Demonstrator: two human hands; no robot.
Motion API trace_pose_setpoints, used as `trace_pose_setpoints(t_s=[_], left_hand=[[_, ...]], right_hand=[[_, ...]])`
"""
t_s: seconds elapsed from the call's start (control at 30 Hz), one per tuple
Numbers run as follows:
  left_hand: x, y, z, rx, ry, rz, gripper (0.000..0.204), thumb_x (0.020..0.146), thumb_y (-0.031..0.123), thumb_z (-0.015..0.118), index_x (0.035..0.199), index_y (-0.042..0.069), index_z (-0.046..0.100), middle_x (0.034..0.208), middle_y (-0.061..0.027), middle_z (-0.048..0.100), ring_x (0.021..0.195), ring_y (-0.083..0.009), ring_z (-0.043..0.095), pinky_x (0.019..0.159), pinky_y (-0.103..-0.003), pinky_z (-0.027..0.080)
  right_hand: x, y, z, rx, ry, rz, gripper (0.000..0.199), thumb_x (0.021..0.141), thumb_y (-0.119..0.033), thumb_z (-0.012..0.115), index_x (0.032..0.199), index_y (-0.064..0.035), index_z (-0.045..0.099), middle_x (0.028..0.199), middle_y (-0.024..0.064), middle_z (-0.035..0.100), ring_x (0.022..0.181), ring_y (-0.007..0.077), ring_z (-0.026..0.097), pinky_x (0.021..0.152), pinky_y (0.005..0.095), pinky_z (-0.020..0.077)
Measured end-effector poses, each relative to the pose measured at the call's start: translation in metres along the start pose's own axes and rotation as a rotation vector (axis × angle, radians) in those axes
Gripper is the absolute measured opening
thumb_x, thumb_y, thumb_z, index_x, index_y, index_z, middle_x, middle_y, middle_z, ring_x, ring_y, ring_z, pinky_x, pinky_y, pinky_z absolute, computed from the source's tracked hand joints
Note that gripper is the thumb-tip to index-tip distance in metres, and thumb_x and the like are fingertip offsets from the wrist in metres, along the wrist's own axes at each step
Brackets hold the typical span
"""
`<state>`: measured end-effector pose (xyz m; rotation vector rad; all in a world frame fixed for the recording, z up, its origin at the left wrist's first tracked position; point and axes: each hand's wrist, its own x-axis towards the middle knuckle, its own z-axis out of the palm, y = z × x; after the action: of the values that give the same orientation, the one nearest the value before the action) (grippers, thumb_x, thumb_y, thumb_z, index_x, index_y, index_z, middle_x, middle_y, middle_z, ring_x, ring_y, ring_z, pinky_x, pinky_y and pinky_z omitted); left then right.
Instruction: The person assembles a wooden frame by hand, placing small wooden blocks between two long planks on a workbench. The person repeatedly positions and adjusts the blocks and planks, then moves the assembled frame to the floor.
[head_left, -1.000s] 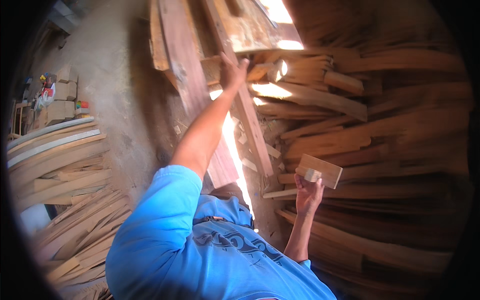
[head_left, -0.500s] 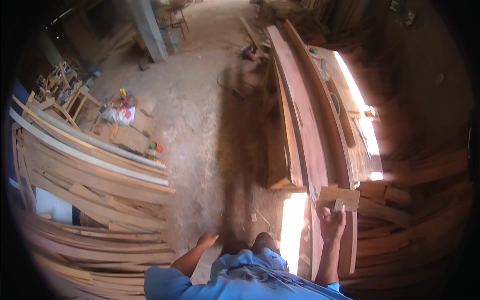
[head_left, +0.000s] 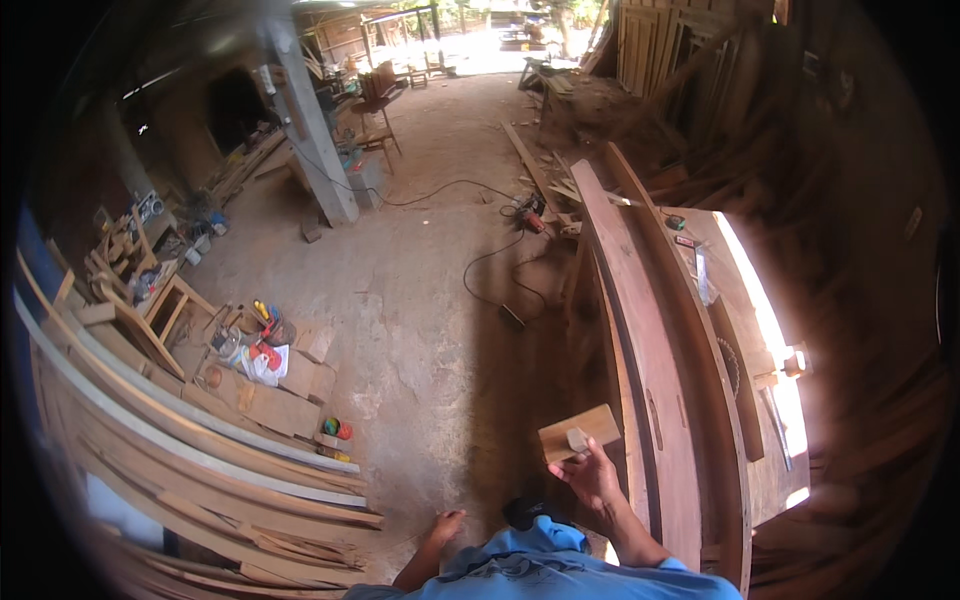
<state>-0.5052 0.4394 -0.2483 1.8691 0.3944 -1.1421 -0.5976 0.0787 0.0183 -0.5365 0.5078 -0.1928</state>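
Note:
My right hand (head_left: 592, 476) grips a small flat wooden board (head_left: 562, 436) with a short pale block (head_left: 577, 440) standing out from its face. The fingers and thumb close around the block's side and the board's lower edge. The board is held tilted, just left of two long reddish planks (head_left: 640, 320). Low by my body hangs my left hand (head_left: 449, 523), its fingers loosely curled, with nothing visible in them. Slots are cut in the nearer plank's face.
Long boards (head_left: 240, 480) are stacked at the left. Beyond them sit a bag and tools (head_left: 262, 352) on wood pieces. A red power tool (head_left: 532, 218) with a black cord lies on the floor. A workbench (head_left: 740, 290) holding a square stands right of the planks; a concrete post (head_left: 315, 150) rises ahead.
My right hand has brought the board leftward, off the planks and over the floor beside them. The view has tilted up, showing more of the far workshop. My left hand stays low.

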Motion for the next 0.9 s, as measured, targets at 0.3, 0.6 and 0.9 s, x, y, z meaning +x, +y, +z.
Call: trace_pose_setpoints(t_s=[0.3, 0.6, 0.9], left_hand=[[0.108, 0.202, -0.059, -0.204, 0.234, 0.006, 0.051, 0.095, 0.043, 0.063, 0.132, 0.010, 0.056, 0.109, -0.0119, 0.067, 0.092, -0.0261, 0.069, 0.074, -0.042, 0.055], [0.288, 0.364, -0.114, 0.135, -0.046, -0.356, 0.061, 0.095, 0.048, 0.059, 0.139, 0.008, 0.047, 0.116, -0.0199, 0.061, 0.089, -0.0381, 0.068, 0.072, -0.055, 0.053], [0.460, 0.851, 0.051, 0.254, -0.053, 0.570, 0.039, 0.094, 0.042, 0.067, 0.103, 0.004, 0.069, 0.068, -0.0020, 0.060, 0.059, -0.0124, 0.055, 0.058, -0.031, 0.047]], right_hand=[[0.212, -0.091, 0.109, -0.134, -0.278, 0.254, 0.057, 0.097, -0.036, 0.065, 0.141, -0.0084, 0.041, 0.131, 0.0142, 0.055, 0.119, 0.0305, 0.060, 0.103, 0.0479, 0.0501], [0.380, -0.152, 0.108, 0.009, -0.012, 0.137, 0.051, 0.098, -0.033, 0.065, 0.138, -0.0094, 0.043, 0.132, 0.0148, 0.056, 0.116, 0.0313, 0.061, 0.100, 0.0432, 0.0507], [0.477, -0.289, 0.087, 0.101, 0.223, -0.173, 0.053, 0.097, -0.035, 0.064, 0.138, -0.0095, 0.043, 0.132, 0.0167, 0.057, 0.118, 0.0339, 0.060, 0.100, 0.0487, 0.0492]])
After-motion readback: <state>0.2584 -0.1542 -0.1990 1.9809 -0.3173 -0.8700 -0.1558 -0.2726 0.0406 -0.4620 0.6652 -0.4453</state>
